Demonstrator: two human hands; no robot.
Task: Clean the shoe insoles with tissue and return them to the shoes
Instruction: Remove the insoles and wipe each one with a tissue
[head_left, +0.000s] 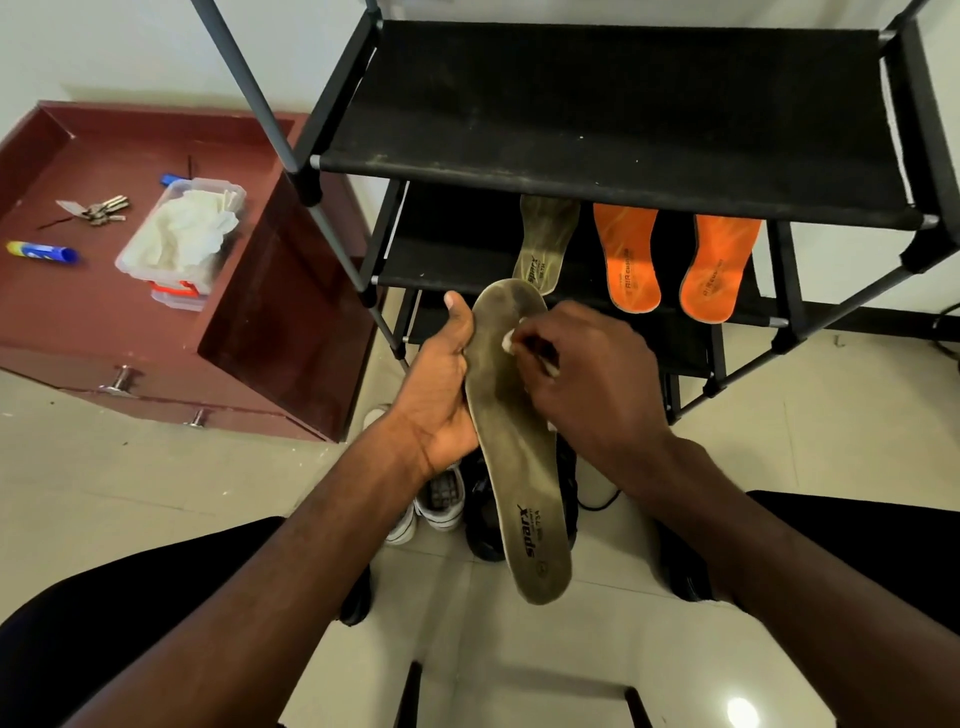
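Black rack (597, 98) holds a second olive insole (545, 239) and two orange insoles (675, 260) on its middle shelf, with shoes (441, 499) on the floor below and a tissue box (182, 234) on the red cabinet (104, 312). Left hand (441, 379) grips the olive insole (514, 441) at its edge, held over the shoes, while right hand (587, 369) pinches a tissue (508, 340) against its toe end. Wiping step seems in hand; next likely means working toward the heel, then refitting it.
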